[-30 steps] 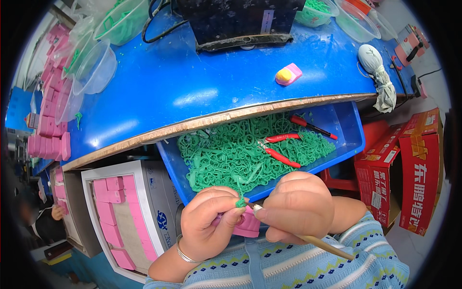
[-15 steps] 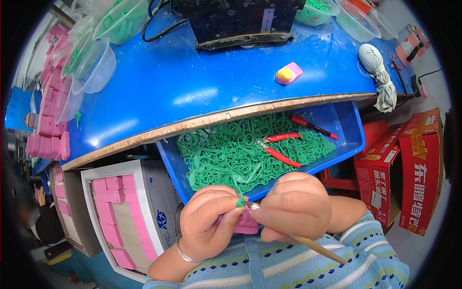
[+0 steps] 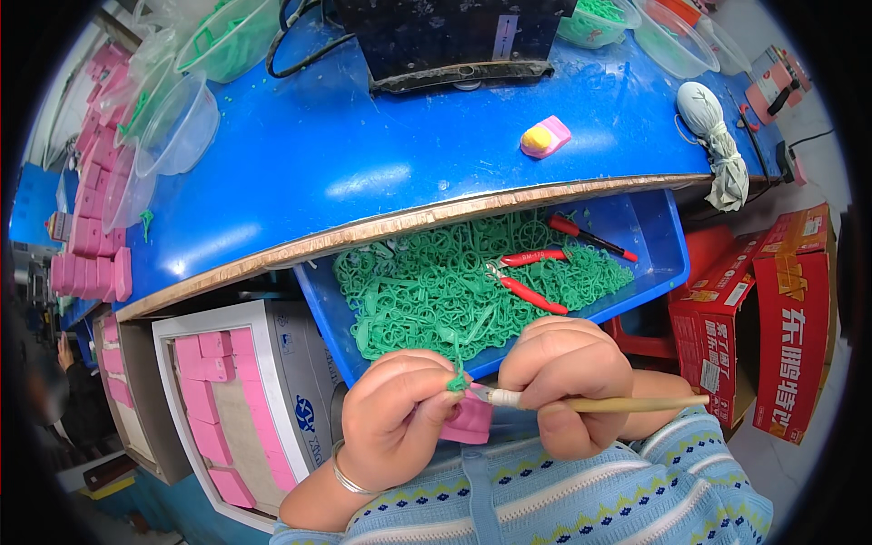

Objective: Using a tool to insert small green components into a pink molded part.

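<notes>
My left hand pinches a small green wax-like piece between thumb and forefinger, with a thin green stem rising from it. In my right hand is a carving knife with a wooden handle, white wrapping near the front and a narrow metal tip. That tip points left and lies close to the green piece; whether they touch is unclear. Just below the fingers shows a pink block, partly hidden by my left hand. Behind both hands, a blue tray holds a heap of green pieces.
Red-handled pliers and a red-and-black pen-like tool lie on the heap. On the blue table are a pink block with a yellow lump, clear bowls and a black machine. Red cartons stand right, a box of pink blocks left.
My right hand has turned the carving knife from slanting down toward me to nearly level, its tip drawn slightly right. The left hand has stayed in place with the green piece.
</notes>
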### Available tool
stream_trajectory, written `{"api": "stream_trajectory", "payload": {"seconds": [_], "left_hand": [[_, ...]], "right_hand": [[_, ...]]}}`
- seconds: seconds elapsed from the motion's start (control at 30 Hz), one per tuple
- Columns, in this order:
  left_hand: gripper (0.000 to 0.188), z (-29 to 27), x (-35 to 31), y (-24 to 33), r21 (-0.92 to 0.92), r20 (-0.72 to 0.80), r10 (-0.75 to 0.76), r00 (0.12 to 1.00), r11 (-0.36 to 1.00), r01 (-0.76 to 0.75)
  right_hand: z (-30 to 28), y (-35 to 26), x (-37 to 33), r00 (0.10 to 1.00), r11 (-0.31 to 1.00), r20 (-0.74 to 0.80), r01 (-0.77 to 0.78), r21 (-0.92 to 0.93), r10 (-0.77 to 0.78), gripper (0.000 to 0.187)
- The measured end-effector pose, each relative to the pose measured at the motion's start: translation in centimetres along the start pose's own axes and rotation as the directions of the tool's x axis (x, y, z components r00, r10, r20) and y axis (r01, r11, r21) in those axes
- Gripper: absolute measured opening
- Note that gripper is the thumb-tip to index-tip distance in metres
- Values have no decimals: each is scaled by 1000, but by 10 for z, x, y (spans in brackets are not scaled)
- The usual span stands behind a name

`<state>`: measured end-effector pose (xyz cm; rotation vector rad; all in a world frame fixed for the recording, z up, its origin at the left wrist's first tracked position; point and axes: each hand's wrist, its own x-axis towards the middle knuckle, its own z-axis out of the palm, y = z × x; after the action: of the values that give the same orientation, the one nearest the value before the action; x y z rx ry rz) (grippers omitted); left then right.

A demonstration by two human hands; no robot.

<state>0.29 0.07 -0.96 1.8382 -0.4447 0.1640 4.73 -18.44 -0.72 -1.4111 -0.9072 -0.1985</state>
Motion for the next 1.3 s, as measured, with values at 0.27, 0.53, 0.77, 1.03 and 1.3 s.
{"api": "stream_trajectory", "payload": {"seconds": [0.27, 0.53, 0.77, 1.03, 1.3], "left_hand": [[26, -3, 4, 6, 425, 79, 186, 979, 882, -201], [28, -1, 5, 7, 498, 58, 276, 959, 825, -267], [29, -2, 6, 6, 528, 74, 316, 946, 792, -306], [30, -2, 8, 5, 540, 100, 364, 926, 762, -357], [30, -2, 9, 5, 562, 127, 384, 915, 732, -385]], "right_hand": [[-1, -5, 9, 995, 976, 36, 99, -192, -94, 14], [-1, -8, 9, 996, 974, 38, 82, -212, -76, 13], [-1, -9, 9, 997, 970, 43, 74, -231, -66, 16], [4, -6, -3, 979, 978, -29, -198, 66, 201, 6], [4, -11, 0, 908, 840, -72, -349, 415, 413, 8]]}}
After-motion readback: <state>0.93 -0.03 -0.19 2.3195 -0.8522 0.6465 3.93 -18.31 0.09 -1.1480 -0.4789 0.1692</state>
